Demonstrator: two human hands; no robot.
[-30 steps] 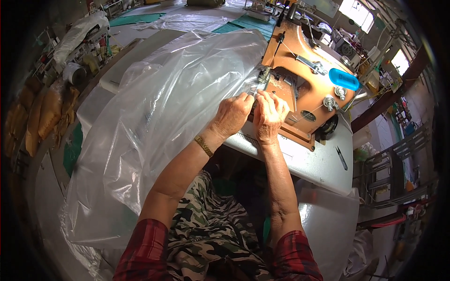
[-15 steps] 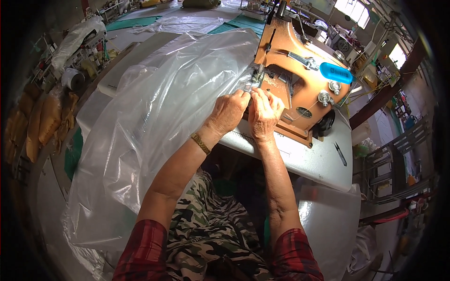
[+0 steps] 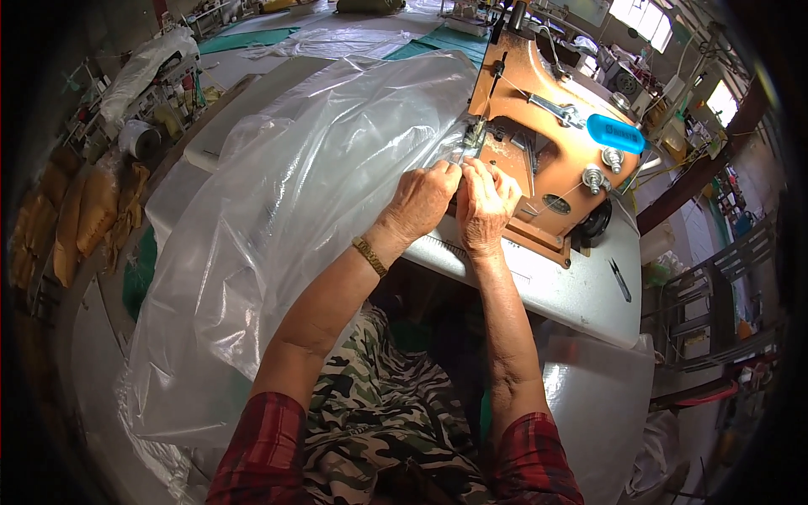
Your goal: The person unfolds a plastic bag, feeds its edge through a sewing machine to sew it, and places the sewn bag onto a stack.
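Observation:
Both hands meet just in front of the needle area of an orange-brown sewing machine. My left hand is closed, its thumb and fingers pinching the edge of a large clear plastic sheet. Close beside it, my right hand is closed too, fingertips pressed together on the same edge. The bit of edge between the fingertips is mostly hidden by the fingers. To the left, the sheet spreads in loose, shiny folds over the table and hangs down its front.
Thread snips lie on the white sewing table, right of the machine. A black handwheel sits at the machine's right end. Brown sacks stand at the far left, and a dark metal rack is at the right.
The whole view has shifted slightly, so everything sits a little farther right and lower. Both hands keep their pinch on the sheet edge near the needle area.

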